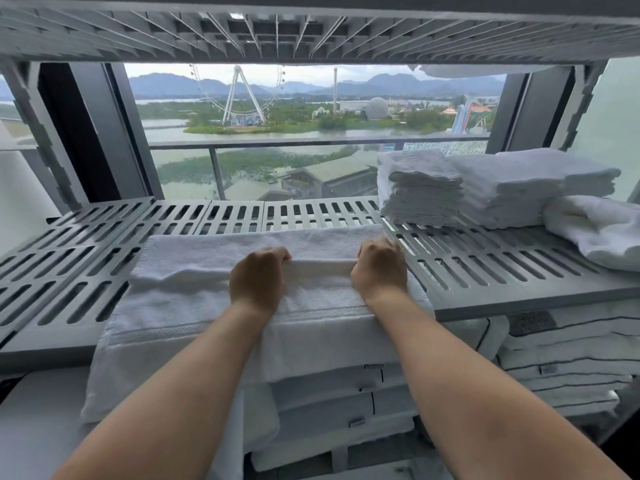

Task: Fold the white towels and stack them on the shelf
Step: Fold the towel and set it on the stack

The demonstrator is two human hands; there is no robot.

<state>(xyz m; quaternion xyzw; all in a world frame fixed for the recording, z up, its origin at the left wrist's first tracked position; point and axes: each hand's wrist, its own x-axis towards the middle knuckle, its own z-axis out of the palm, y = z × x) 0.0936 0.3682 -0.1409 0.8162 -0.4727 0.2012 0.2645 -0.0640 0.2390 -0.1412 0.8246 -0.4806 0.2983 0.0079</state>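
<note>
White terry towel with a woven border band [214, 271] lies spread on the grey slotted plastic shelf [485, 265], its near end hanging over the front edge. Left hand [258, 282] and right hand [379, 271] each pinch a raised fold with curled fingers. The folding seems midway; next, that fold needs carrying across evenly. Folded white towel stacks [485, 188] sit well apart at the right.

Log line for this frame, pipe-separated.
folding | left hand grips towel fold | right hand grips same fold | towel overhangs shelf front

head cam | looks fwd & down | close on shelf [485, 268] — window [277, 133] behind | 1 view only
</note>
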